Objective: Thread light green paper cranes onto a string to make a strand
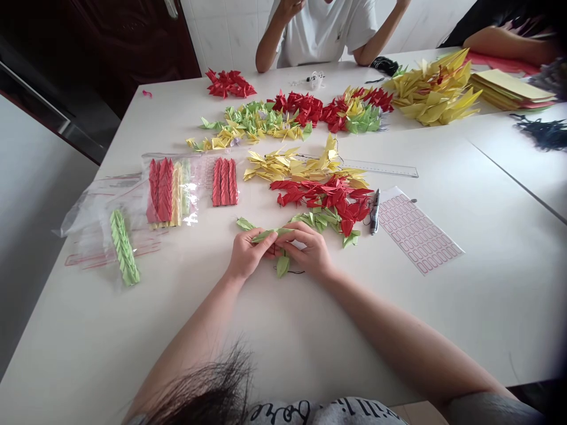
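Both hands meet over the near middle of the white table [212, 330]. Pinched between the fingers of my left hand [248, 252] and my right hand [310, 250] is a green folded paper piece [271, 235]. Another green folded paper [282, 265] lies just below the fingers, with a dark thread [296, 272] beside it. Behind my right hand spreads a pile of green folded papers [322, 219], touching a heap of red folded papers [330, 195]. Yellow folded papers [305, 165] lie farther back. My fingers partly cover the held piece.
Clear plastic bags [101, 198] with red bundles [160, 190] lie left, near a green bundle [124, 245]. On the right are a pen [375, 211], a label sheet [420, 233] and a ruler [385, 169]. A person in a white shirt [316, 35] sits opposite; another person's arm [509, 46] rests far right.
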`<state>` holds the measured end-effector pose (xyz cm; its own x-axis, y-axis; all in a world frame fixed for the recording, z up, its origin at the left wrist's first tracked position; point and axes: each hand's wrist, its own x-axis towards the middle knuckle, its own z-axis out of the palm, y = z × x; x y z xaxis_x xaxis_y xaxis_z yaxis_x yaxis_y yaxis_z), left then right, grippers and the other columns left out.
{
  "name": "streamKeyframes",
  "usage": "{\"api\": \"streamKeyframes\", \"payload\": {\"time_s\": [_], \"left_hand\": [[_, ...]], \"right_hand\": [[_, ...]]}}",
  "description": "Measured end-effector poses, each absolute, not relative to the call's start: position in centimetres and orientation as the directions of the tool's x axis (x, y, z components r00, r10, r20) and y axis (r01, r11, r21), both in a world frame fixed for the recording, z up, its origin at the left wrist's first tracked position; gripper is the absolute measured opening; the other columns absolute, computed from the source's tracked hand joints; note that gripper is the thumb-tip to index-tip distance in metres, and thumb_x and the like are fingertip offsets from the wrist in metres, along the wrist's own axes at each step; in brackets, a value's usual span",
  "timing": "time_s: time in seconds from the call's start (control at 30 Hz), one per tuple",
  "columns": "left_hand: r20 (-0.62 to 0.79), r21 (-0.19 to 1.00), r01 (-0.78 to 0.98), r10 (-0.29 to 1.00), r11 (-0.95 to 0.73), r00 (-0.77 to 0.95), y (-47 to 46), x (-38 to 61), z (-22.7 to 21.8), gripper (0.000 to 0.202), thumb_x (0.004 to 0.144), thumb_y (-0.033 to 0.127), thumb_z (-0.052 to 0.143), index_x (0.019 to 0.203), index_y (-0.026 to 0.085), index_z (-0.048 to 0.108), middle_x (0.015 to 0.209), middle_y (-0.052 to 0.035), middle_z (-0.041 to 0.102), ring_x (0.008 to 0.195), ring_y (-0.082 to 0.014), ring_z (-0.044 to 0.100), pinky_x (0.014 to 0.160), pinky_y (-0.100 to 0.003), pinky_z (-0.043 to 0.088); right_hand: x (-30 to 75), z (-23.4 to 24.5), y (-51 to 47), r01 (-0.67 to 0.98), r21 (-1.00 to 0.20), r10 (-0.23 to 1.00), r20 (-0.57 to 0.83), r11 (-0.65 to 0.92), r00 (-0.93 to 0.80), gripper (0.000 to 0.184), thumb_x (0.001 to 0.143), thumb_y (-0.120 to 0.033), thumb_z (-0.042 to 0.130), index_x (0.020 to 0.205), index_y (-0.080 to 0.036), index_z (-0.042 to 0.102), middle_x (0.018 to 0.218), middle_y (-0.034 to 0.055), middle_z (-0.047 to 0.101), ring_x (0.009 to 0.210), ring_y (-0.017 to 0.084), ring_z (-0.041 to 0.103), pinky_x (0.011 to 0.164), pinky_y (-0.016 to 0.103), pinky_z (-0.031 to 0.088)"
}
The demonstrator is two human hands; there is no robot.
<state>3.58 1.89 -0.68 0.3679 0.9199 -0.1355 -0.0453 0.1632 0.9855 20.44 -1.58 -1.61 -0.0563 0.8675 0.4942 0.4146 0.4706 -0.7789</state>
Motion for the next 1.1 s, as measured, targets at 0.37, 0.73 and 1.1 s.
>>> {"api": "streamKeyframes", "payload": {"time_s": [0.37, 0.73, 1.1], "left_hand": [[-0.143, 0.989, 0.033, 0.900, 0.142, 0.412, 1.9, 3.4, -0.2, 0.045, 0.074, 0.059, 0.071, 0.073, 0.014, 0.069, 0.066, -0.0034, 0.068, 0.057, -0.0171, 0.068, 0.055, -0.027, 0.059], [-0.055, 0.984, 0.176, 0.909, -0.021, 0.413, 1.9, 3.0, -0.5, 0.033, 0.083, 0.042, 0.065, 0.065, 0.014, 0.064, 0.060, -0.0010, 0.061, 0.065, -0.0203, 0.072, 0.060, -0.026, 0.060], [-0.113, 0.993, 0.076, 0.857, 0.086, 0.502, 2.1, 2.9, -0.2, 0.035, 0.083, 0.048, 0.064, 0.079, 0.013, 0.070, 0.071, -0.0036, 0.069, 0.068, -0.0198, 0.071, 0.067, -0.029, 0.061]], "right_hand": [[20.8, -1.6, -1.2, 0.312, -0.852, 0.907, 0.407, 0.421, -0.111, 0.014, 0.091, -0.034, 0.064, 0.085, -0.021, 0.068, 0.087, 0.0057, 0.067, 0.079, 0.018, 0.063, 0.071, 0.033, 0.053], [21.0, -1.6, -1.2, 0.507, -0.677, 0.838, 0.505, 0.533, -0.207, 0.010, 0.094, -0.024, 0.056, 0.086, -0.022, 0.061, 0.111, 0.0089, 0.066, 0.102, 0.023, 0.059, 0.093, 0.044, 0.048], [21.5, -1.2, -0.9, 0.414, -0.800, 0.900, 0.402, 0.435, -0.170, 0.013, 0.092, -0.032, 0.061, 0.084, -0.022, 0.061, 0.103, 0.0087, 0.065, 0.099, 0.023, 0.061, 0.090, 0.042, 0.050]]}}
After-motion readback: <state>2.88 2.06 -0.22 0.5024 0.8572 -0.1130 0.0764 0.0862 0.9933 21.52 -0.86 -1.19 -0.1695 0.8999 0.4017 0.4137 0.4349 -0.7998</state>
